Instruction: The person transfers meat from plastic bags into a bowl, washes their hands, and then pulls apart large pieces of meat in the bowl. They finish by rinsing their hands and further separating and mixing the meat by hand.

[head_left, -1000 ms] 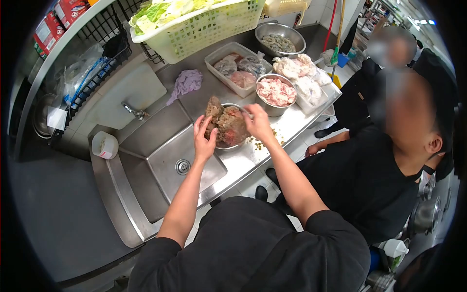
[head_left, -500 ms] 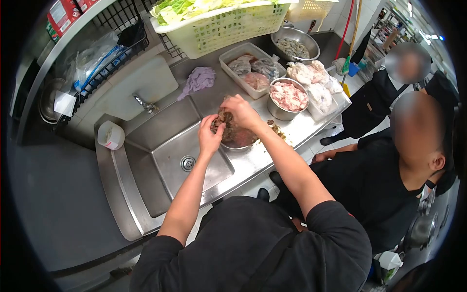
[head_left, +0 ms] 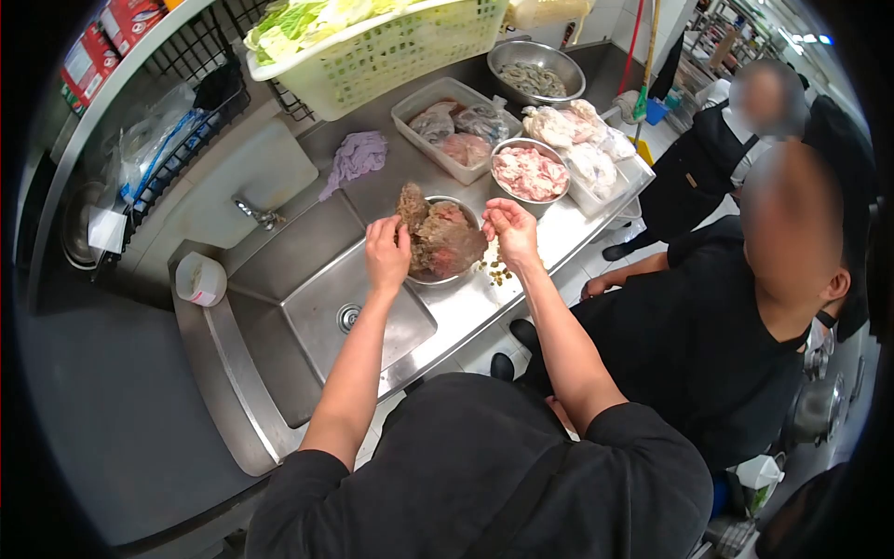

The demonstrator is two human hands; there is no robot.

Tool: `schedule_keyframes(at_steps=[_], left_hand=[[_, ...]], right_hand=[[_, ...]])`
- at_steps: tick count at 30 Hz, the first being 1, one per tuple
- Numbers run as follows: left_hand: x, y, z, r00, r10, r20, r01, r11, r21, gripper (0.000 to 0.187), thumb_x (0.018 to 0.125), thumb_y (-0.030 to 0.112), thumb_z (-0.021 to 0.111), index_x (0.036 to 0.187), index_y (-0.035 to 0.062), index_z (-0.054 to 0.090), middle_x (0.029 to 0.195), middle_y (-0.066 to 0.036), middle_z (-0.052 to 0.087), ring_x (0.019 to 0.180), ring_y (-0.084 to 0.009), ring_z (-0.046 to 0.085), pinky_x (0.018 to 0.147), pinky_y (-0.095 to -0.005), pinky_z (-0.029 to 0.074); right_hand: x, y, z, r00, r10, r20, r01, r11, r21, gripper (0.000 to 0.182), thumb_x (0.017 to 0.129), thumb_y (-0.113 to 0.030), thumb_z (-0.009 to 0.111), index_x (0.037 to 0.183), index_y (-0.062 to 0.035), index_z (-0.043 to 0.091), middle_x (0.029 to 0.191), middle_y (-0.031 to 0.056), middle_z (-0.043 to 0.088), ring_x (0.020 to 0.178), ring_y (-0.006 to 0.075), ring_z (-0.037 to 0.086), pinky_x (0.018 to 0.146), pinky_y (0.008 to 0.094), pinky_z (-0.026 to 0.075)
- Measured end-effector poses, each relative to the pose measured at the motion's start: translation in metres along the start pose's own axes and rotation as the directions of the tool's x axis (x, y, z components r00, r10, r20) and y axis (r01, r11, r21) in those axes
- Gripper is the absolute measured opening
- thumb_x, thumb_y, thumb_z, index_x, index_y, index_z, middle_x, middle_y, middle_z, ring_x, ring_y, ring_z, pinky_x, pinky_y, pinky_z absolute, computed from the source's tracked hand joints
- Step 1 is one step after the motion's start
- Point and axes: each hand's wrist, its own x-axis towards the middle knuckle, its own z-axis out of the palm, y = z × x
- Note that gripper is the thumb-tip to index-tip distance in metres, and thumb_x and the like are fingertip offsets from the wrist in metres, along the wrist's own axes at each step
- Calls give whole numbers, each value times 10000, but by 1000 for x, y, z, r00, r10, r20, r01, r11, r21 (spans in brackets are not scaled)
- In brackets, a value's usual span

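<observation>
Head view, lumpy brown mass [head_left: 443, 244] in round metal bowl [head_left: 436, 281], left hand [head_left: 386, 253] touching, hold unclear, right grip [head_left: 512, 233] narrow

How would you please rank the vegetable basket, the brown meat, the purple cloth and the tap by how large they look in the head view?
1. Vegetable basket, even partly cut off by the top edge
2. Brown meat
3. Purple cloth
4. Tap
</observation>
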Motion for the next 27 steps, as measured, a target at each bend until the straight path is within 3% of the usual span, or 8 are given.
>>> schedule_keyframes(at_steps=[5,7,8,13,15,18,23,27], left_hand=[[7,-3,-8,997,-75,27,77,995,-62,180,946,116,718,1075,-7,744,968,-165,739,837,-319,725,788,-403,570],[6,0,-16,973,-224,46,229,961,-155,203,948,135,731,1091,-8,749,972,-166,752,861,-296,741,786,-381,577],[4,-5,-17,972,-233,6,231,960,-160,213,949,158,751,1084,-6,760,940,-140,771,841,-234,745,765,-349,580],[-21,-38,-30,874,-486,4,466,837,-287,215,933,188,790,1047,6,770,878,-82,785,767,-143,714,741,-296,562],[-30,-45,-37,814,-578,58,576,790,-209,221,928,202,798,1029,7,771,858,-73,781,742,-144,708,736,-290,558],[-45,-54,-36,832,-550,68,555,826,-101,287,912,228,816,1085,7,755,949,-97,777,832,-143,714,770,-312,566],[-39,-15,-33,825,-526,208,565,772,-292,421,884,244,825,1196,-13,706,1196,-184,718,1040,-264,711,897,-389,560],[-44,8,-17,942,-229,246,224,973,49,720,803,195,855,1412,-18,534,1275,-227,663,1176,-388,621,1021,-465,495]], right_hand=[[-7,2,-43,1000,-20,14,15,950,313,223,1029,-93,650,1214,30,668,1019,95,720,820,175,677,743,306,570],[-7,5,-54,993,110,-46,-119,901,-416,301,998,-154,702,1240,24,682,1125,121,721,965,261,696,912,370,561],[-9,9,-58,995,-91,31,73,514,-854,378,946,-200,748,1262,0,694,1229,168,697,1118,339,663,1028,426,507],[-29,-16,-12,974,-156,163,223,568,-792,450,916,-224,751,1314,-35,659,1314,190,646,1244,379,583,1079,470,459],[-38,-29,23,886,-129,445,462,306,-832,636,863,-250,800,1416,-59,553,1371,202,592,1269,382,548,1049,547,456],[-55,-12,67,897,-38,440,435,-88,-896,840,784,-310,857,1485,-92,450,1411,216,532,1261,387,527,981,629,455],[-34,-10,74,925,178,335,344,-21,-939,987,699,-359,900,1525,-114,416,1403,202,514,1320,419,510,1005,663,436],[-11,2,49,910,119,398,370,200,-907,863,688,-296,872,1466,-137,535,1307,202,616,1147,427,654,980,497,531]])
